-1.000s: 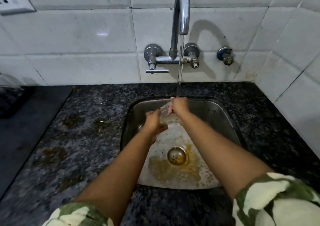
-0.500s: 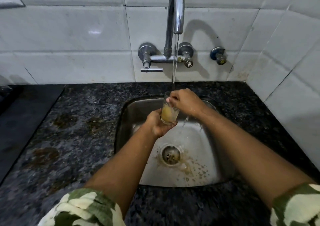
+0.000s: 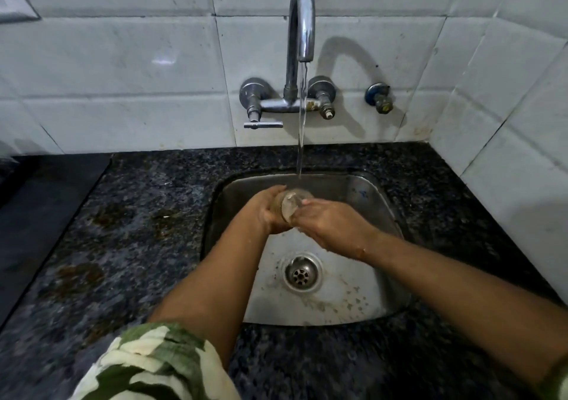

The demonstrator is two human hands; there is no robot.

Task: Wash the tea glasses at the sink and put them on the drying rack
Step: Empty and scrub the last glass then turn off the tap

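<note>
A clear tea glass (image 3: 290, 204) is tilted on its side over the steel sink (image 3: 378, 209), its mouth facing right. My left hand (image 3: 266, 212) wraps around its body. My right hand (image 3: 327, 224) presses against the glass's mouth, fingers at or inside the rim. Water runs from the chrome tap (image 3: 302, 21) in a thin stream that lands just behind the glass. No drying rack is in view.
The sink sits in a speckled dark granite counter (image 3: 132, 246) with brown stains on the left. A drain (image 3: 301, 273) lies below my hands. White tiled walls stand behind and to the right. A dark flat surface (image 3: 37, 212) lies at far left.
The glass was upright with yellowish liquid under the stream; now it lies tilted, looks emptied, and sits lower in the sink. My right hand moved from the rim's top to its mouth.
</note>
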